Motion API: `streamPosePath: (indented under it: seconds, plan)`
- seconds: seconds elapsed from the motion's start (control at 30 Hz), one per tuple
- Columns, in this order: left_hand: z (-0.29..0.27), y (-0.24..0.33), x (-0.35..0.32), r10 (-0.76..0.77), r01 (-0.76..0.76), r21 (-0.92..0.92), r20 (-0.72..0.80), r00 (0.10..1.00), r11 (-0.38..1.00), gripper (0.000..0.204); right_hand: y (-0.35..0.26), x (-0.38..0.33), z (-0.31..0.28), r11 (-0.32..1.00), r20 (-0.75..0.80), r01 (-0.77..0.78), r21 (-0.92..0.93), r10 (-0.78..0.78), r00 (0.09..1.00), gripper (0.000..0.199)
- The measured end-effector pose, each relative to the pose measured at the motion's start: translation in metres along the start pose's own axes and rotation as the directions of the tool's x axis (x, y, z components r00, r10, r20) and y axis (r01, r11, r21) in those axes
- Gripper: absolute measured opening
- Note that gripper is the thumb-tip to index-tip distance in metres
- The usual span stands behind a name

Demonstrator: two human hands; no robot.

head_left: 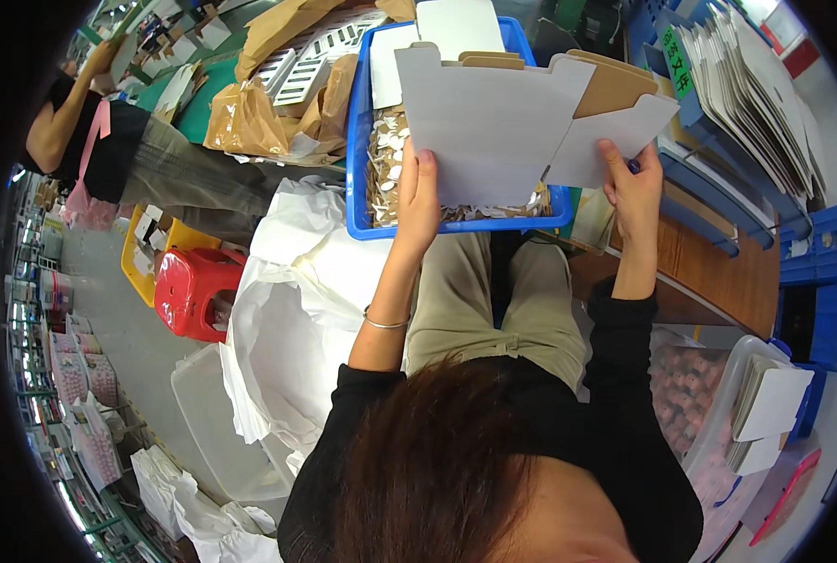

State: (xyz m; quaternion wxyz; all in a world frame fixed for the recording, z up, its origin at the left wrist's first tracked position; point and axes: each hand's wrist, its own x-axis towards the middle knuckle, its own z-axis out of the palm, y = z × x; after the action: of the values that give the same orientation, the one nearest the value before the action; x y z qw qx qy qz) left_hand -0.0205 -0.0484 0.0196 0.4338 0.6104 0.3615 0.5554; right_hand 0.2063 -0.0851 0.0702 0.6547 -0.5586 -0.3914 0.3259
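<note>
Before me is a flat die-cut cardboard box blank (pixel 484 131), white on the face toward me, with brown flaps showing along its top. My left hand (pixel 418 197) grips its left edge, thumb in front and the other fingers mostly hidden. At the right, a white panel (pixel 597 145) of the cardboard is pinched in my right hand (pixel 634 188). A small dark blue thing (pixel 635 166) shows by those fingers; I cannot tell its kind. Beneath the cardboard stands a blue plastic tray (pixel 367 232) containing small white and brown cardboard scraps (pixel 385 155).
Brown paper (pixel 240 117) surrounds white slotted parts (pixel 301 80) at the far left. File folders (pixel 737 103) line the right side. A red stool (pixel 188 296), a yellow crate (pixel 137 272) and a large white bag (pixel 287 328) are at my left. Another person (pixel 127 141) stands beyond them.
</note>
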Motion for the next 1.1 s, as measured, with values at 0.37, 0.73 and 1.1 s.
streamPosePath:
  seconds: [0.37, 0.73, 1.1]
  plan:
    - [-0.006, -0.013, 0.004, 0.16, -0.164, 0.243, 0.036, 0.986, 0.956, 0.038, 0.007, 0.004, -0.003, 0.995, 0.017, 0.037, -0.096, -0.036, 0.999, 0.04]
    - [-0.018, -0.013, 0.023, -0.079, 0.087, 0.075, -0.111, 0.991, 0.993, 0.034, -0.009, 0.009, 0.013, 0.939, -0.023, 0.343, -0.001, -0.343, 0.939, 0.035]
    - [0.014, -0.039, 0.034, -0.168, 0.196, 0.076, -0.282, 0.944, 0.978, 0.026, -0.016, -0.04, 0.005, 0.653, -0.075, 0.549, 0.522, -0.606, 0.792, 0.049]
